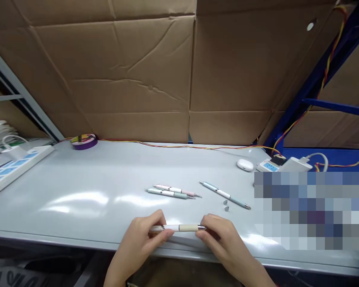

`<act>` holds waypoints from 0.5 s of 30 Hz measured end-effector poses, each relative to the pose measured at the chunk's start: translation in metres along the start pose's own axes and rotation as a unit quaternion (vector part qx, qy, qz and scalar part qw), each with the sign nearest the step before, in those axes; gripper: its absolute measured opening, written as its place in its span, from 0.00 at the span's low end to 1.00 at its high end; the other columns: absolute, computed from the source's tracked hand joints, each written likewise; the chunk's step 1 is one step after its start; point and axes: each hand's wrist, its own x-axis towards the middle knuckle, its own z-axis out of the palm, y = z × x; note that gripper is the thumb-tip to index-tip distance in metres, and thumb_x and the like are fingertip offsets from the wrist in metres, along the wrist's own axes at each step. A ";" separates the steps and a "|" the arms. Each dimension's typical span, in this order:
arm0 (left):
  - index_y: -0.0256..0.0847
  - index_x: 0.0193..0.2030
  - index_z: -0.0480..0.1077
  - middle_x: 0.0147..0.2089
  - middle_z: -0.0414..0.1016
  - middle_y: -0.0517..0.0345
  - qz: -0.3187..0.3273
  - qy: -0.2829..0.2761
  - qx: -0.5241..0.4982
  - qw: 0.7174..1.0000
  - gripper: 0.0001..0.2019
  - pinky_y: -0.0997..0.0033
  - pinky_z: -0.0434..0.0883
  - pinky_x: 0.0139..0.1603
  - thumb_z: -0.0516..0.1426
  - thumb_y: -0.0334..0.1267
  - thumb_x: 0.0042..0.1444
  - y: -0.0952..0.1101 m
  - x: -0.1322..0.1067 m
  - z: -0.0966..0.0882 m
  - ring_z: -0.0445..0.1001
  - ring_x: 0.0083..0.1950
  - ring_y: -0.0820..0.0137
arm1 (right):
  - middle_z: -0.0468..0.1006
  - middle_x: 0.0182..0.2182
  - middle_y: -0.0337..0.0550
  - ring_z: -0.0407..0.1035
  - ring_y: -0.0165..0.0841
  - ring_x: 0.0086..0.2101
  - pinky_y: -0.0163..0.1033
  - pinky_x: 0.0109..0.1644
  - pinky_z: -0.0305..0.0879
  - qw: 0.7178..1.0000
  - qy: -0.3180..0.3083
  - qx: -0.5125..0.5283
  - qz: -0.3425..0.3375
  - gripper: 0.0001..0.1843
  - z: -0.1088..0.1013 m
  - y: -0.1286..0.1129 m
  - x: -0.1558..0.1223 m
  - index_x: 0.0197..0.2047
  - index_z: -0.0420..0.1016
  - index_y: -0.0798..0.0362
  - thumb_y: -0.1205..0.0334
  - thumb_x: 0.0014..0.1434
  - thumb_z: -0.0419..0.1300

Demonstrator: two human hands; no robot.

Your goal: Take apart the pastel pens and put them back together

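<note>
Both hands hold a cream-and-white pen [188, 228] level, just above the table's front edge. My left hand [145, 235] is closed round its white end, thumb in front. At the silver tip, the fingers of my right hand [219, 235] pinch it. Beyond the hands lie a pink-and-white pen [175, 189] and a green-and-white pen [167, 193], side by side with their silver tips to the right. Further right rests a blue-and-white pen [224, 194] at a slant. Two small grey cone-shaped pieces [226, 205] sit just below it.
A white earbud case [245, 165] and a power strip [267, 165] stand at the back right. A purple-rimmed tape roll [83, 141] lies at the back left, near another power strip [18, 167]. Thin twisted wires [173, 146] run along the cardboard wall [131, 79]. The right side is pixelated.
</note>
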 end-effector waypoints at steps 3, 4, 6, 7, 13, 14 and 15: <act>0.41 0.28 0.60 0.23 0.55 0.67 0.002 0.007 -0.016 1.000 0.15 0.76 0.52 0.24 0.52 0.48 0.60 0.000 -0.001 0.000 0.53 0.24 0.75 | 0.76 0.29 0.38 0.71 0.32 0.31 0.34 0.34 0.64 0.981 -0.007 0.177 0.077 0.10 0.004 -0.012 -0.001 0.45 0.67 0.49 0.55 0.64 0.54; 0.41 0.28 0.60 0.22 0.54 0.67 0.003 0.004 -0.036 0.999 0.14 0.77 0.52 0.23 0.53 0.47 0.60 0.001 -0.002 0.001 0.53 0.23 0.75 | 0.77 0.30 0.39 0.73 0.33 0.33 0.35 0.37 0.66 0.966 -0.008 0.239 0.098 0.11 0.007 -0.016 -0.002 0.47 0.67 0.49 0.55 0.63 0.55; 0.42 0.30 0.62 0.24 0.56 0.67 0.008 0.018 -0.099 0.995 0.12 0.77 0.53 0.21 0.55 0.46 0.58 0.001 -0.005 0.004 0.52 0.22 0.76 | 0.78 0.30 0.41 0.75 0.34 0.34 0.36 0.39 0.67 0.936 -0.001 0.331 0.119 0.11 0.015 -0.024 -0.003 0.41 0.68 0.51 0.53 0.61 0.58; 0.42 0.32 0.63 0.26 0.60 0.66 0.013 0.042 -0.136 0.990 0.11 0.78 0.53 0.20 0.56 0.46 0.57 0.001 -0.008 0.007 0.52 0.21 0.77 | 0.78 0.29 0.41 0.75 0.35 0.34 0.36 0.39 0.68 0.924 0.006 0.361 0.123 0.11 0.019 -0.027 -0.003 0.38 0.68 0.51 0.52 0.59 0.59; 0.50 0.49 0.63 0.55 0.63 0.51 0.091 0.255 -0.234 0.934 0.18 0.70 0.71 0.33 0.57 0.53 0.56 0.014 -0.024 0.030 0.72 0.40 0.65 | 0.79 0.24 0.39 0.74 0.32 0.29 0.36 0.38 0.68 0.884 0.028 0.445 0.141 0.13 0.026 -0.027 0.002 0.35 0.66 0.51 0.52 0.57 0.62; 0.50 0.50 0.63 0.56 0.62 0.50 0.102 0.270 -0.231 0.929 0.18 0.68 0.72 0.35 0.56 0.54 0.57 0.017 -0.025 0.033 0.71 0.45 0.61 | 0.79 0.23 0.39 0.74 0.32 0.29 0.36 0.38 0.68 0.881 0.028 0.450 0.141 0.13 0.024 -0.026 0.003 0.35 0.66 0.52 0.52 0.57 0.63; 0.51 0.51 0.63 0.56 0.62 0.50 0.113 0.282 -0.230 0.925 0.18 0.67 0.73 0.36 0.55 0.54 0.57 0.020 -0.025 0.034 0.70 0.49 0.58 | 0.79 0.23 0.39 0.74 0.32 0.29 0.36 0.38 0.68 0.880 0.028 0.452 0.141 0.13 0.023 -0.026 0.004 0.34 0.67 0.52 0.52 0.56 0.63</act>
